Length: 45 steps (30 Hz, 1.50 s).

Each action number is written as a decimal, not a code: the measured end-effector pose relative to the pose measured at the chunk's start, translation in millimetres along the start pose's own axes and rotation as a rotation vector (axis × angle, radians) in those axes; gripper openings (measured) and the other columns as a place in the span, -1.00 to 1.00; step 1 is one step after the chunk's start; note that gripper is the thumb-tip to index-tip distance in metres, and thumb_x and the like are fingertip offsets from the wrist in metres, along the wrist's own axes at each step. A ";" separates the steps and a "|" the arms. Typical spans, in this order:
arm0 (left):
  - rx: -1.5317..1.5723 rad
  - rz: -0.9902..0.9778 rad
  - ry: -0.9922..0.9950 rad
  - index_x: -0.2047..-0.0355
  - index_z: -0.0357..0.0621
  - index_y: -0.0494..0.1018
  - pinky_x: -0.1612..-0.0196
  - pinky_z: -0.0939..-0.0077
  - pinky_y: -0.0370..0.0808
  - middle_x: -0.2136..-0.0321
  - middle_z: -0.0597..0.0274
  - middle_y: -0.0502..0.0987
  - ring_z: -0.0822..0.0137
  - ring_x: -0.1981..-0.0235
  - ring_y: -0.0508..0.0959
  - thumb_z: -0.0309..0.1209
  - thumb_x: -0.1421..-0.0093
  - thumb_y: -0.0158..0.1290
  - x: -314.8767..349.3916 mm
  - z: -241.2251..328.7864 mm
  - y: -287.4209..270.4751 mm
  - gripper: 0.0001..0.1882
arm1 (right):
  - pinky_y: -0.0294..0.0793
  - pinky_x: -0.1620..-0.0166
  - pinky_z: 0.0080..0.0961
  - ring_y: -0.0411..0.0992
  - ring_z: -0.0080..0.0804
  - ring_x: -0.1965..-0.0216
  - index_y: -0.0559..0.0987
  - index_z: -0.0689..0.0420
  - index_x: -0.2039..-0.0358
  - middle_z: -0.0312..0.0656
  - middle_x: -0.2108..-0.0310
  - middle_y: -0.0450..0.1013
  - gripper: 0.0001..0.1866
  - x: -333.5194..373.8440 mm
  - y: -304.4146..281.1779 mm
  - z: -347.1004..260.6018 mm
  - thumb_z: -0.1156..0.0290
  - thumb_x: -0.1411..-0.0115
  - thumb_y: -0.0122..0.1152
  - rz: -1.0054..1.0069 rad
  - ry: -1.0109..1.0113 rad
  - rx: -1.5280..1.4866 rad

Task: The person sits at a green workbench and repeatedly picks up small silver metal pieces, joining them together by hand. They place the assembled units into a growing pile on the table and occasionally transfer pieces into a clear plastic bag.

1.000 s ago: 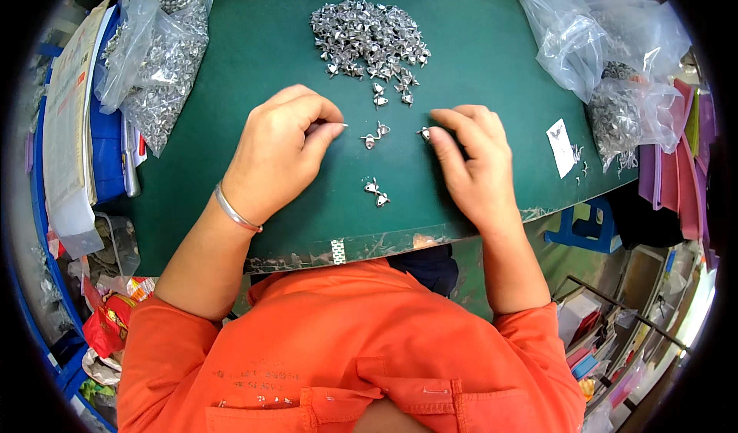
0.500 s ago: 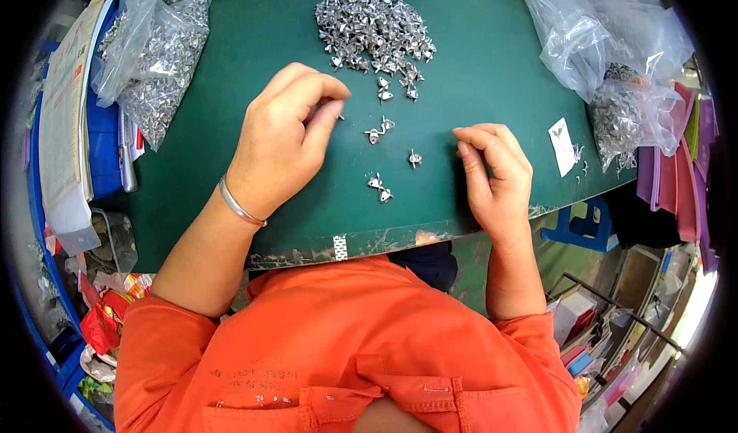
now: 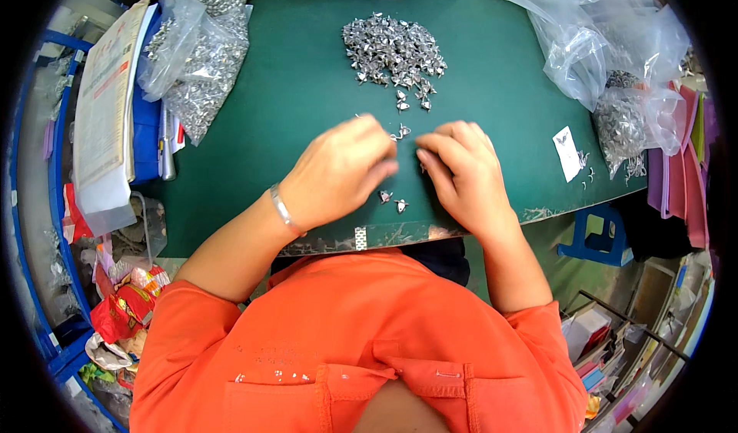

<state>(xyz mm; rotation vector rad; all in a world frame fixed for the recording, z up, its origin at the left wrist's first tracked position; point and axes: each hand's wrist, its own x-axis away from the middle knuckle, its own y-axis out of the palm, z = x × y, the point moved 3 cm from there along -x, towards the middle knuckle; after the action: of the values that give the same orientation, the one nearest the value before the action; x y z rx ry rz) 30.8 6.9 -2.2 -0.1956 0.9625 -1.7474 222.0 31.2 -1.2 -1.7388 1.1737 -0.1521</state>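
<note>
My left hand (image 3: 346, 170), with a silver bangle (image 3: 284, 209) at its wrist, is over the green table with fingers curled together. Motion blurs its fingertips, and what they hold, if anything, cannot be made out. Facing it, my right hand (image 3: 467, 173) has thumb and forefinger pinched at a small metal piece (image 3: 423, 168), mostly hidden under the fingers. Just beyond the left fingers lies another silvery piece (image 3: 400, 132), partly covered. Two loose metal pieces (image 3: 393, 202) are nearer the table's front edge. Farther off is a heap of winged metal pieces (image 3: 392, 49).
Clear bags of metal parts stand at the left (image 3: 207, 72) and right (image 3: 619, 122). A paper slip (image 3: 566, 154) lies near the right bag, beside tiny scraps. Papers (image 3: 108, 102) are stacked at far left. Below the table's right edge is a blue stool (image 3: 596, 235).
My left hand has swung right and toward me, closer to the right hand. The right hand has moved a little left, over the lone metal piece. The whole view has shifted slightly.
</note>
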 end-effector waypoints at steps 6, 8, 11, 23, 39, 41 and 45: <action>-0.333 0.054 0.033 0.35 -0.13 0.44 0.27 0.16 0.39 0.38 0.11 0.43 0.05 0.30 0.48 -0.46 -0.11 0.17 -15.0 -13.1 31.1 -0.87 | 0.38 0.17 -0.14 0.40 0.02 0.23 0.55 0.15 0.33 -0.03 0.33 0.42 -0.88 -20.6 21.6 20.6 0.48 -0.09 0.26 -0.094 -0.048 0.031; -0.250 0.066 -0.017 0.39 -0.12 0.45 0.26 0.19 0.39 0.38 0.14 0.44 0.07 0.28 0.50 -0.48 -0.10 0.18 -3.7 -14.3 25.6 -0.88 | 0.41 0.14 -0.15 0.44 0.00 0.23 0.56 0.14 0.33 -0.06 0.36 0.44 -0.86 -21.3 17.7 14.5 0.54 -0.07 0.29 -0.093 0.006 -0.090; -0.090 0.146 -0.002 0.36 -0.16 0.50 0.22 0.18 0.50 0.38 0.12 0.51 0.04 0.33 0.56 -0.49 -0.08 0.23 1.9 -13.0 19.9 -0.87 | 0.48 0.22 -0.17 0.48 -0.02 0.31 0.59 0.15 0.36 -0.06 0.39 0.48 -0.88 -24.0 11.4 5.6 0.60 -0.06 0.29 -0.010 0.064 -0.224; -0.043 0.292 -0.045 0.35 -0.25 0.49 0.19 0.24 0.50 0.37 0.01 0.49 -0.02 0.28 0.52 -0.58 -0.15 0.15 -3.0 -8.7 0.0 -0.93 | 0.39 0.09 -0.19 0.42 -0.03 0.16 0.61 0.15 0.24 -0.06 0.24 0.49 -0.84 -1.6 4.7 20.5 0.60 -0.16 0.16 -0.011 0.008 -0.066; 0.068 -0.063 -0.139 0.19 -0.24 0.46 0.20 0.25 0.49 0.35 0.01 0.48 -0.02 0.28 0.54 -0.61 -0.22 0.05 20.9 0.3 0.9 -0.86 | 0.36 0.25 -0.35 0.45 -0.23 0.32 0.62 0.11 0.31 -0.23 0.30 0.52 -0.86 35.5 6.7 5.8 0.52 -0.08 0.36 0.138 0.098 -0.088; 0.063 -0.118 -0.156 0.20 -0.23 0.46 0.20 0.25 0.49 0.34 0.03 0.48 -0.01 0.27 0.53 -0.59 -0.19 0.11 22.4 -0.4 -1.0 -0.83 | 0.39 0.25 -0.35 0.47 -0.21 0.34 0.62 0.15 0.30 -0.20 0.35 0.51 -0.83 36.8 3.1 1.4 0.59 -0.05 0.36 0.109 0.039 -0.046; 0.062 -0.196 -0.056 0.28 -0.20 0.48 0.21 0.25 0.48 0.31 0.11 0.48 0.04 0.26 0.53 -0.55 -0.06 0.24 20.7 8.4 0.7 -0.79 | 0.41 0.25 -0.32 0.47 -0.20 0.33 0.63 0.21 0.26 -0.17 0.37 0.50 -0.78 46.0 -1.0 -5.0 0.62 -0.03 0.35 0.050 -0.074 -0.051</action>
<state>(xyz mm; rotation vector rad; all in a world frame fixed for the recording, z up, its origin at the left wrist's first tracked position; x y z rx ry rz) 27.5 -15.2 -3.6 -0.3059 0.8707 -1.9381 243.9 -6.9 -15.9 -1.7434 1.1747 -0.0282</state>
